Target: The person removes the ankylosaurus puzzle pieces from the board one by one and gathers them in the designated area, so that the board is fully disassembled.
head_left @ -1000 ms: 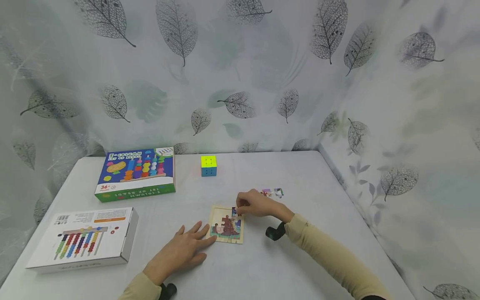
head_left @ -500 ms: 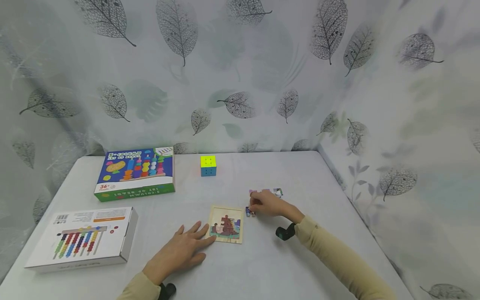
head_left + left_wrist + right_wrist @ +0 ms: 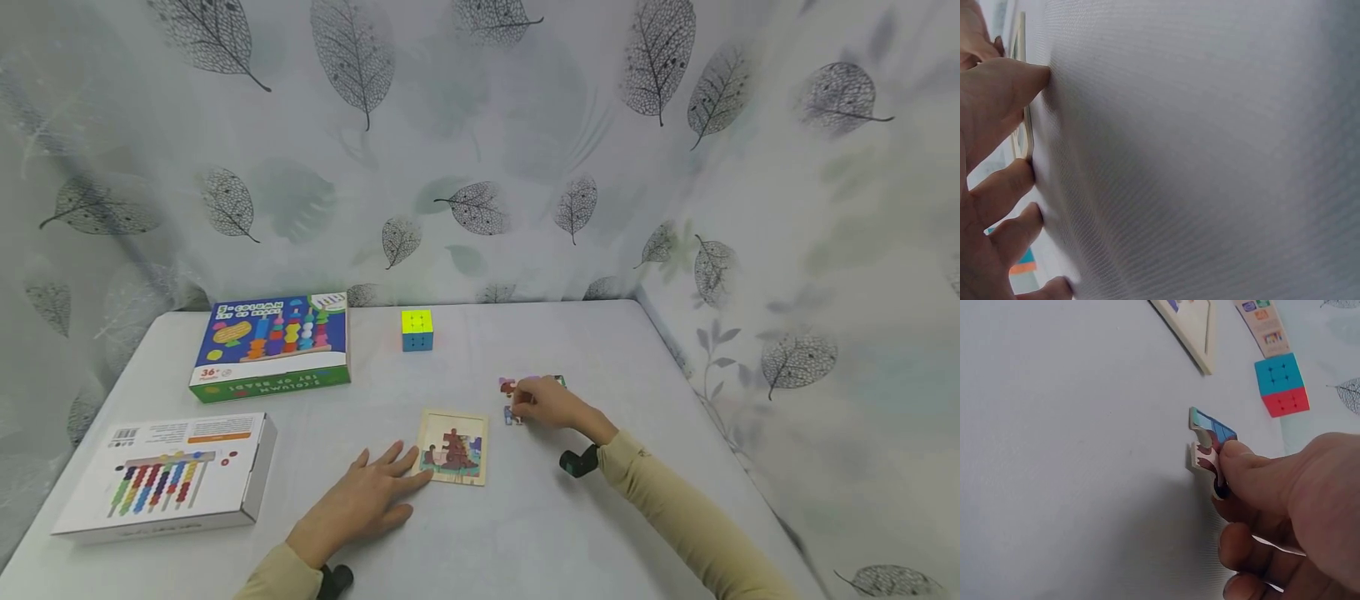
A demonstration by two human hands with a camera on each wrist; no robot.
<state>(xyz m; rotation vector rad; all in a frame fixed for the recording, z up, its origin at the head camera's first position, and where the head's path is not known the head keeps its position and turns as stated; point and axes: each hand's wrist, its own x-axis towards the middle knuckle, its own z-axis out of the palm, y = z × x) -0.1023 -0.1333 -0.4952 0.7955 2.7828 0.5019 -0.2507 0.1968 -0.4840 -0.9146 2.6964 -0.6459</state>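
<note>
My right hand (image 3: 551,403) is to the right of the puzzle board, pinching a jigsaw piece (image 3: 509,416) between thumb and fingers. In the right wrist view this jigsaw piece (image 3: 1205,453) shows blue, brown and white, with the thumb covering part of it. My left hand (image 3: 367,500) lies spread on the table, its fingertips at the left edge of the puzzle board (image 3: 432,421). A brown picture is partly assembled inside the light wooden frame. Behind my right hand lie loose jigsaw pieces (image 3: 506,386), partly hidden by it.
A yellow-topped puzzle cube (image 3: 417,331) stands at the back of the white table (image 3: 600,333). To the left are a blue-and-green bead toy box (image 3: 272,346) and a white box (image 3: 168,475). A leaf-printed curtain (image 3: 495,150) hangs behind and along the right side.
My right hand has moved right, away from the board's upper right corner, with the jigsaw piece. It now covers part of the loose pieces. My left hand has stayed in place.
</note>
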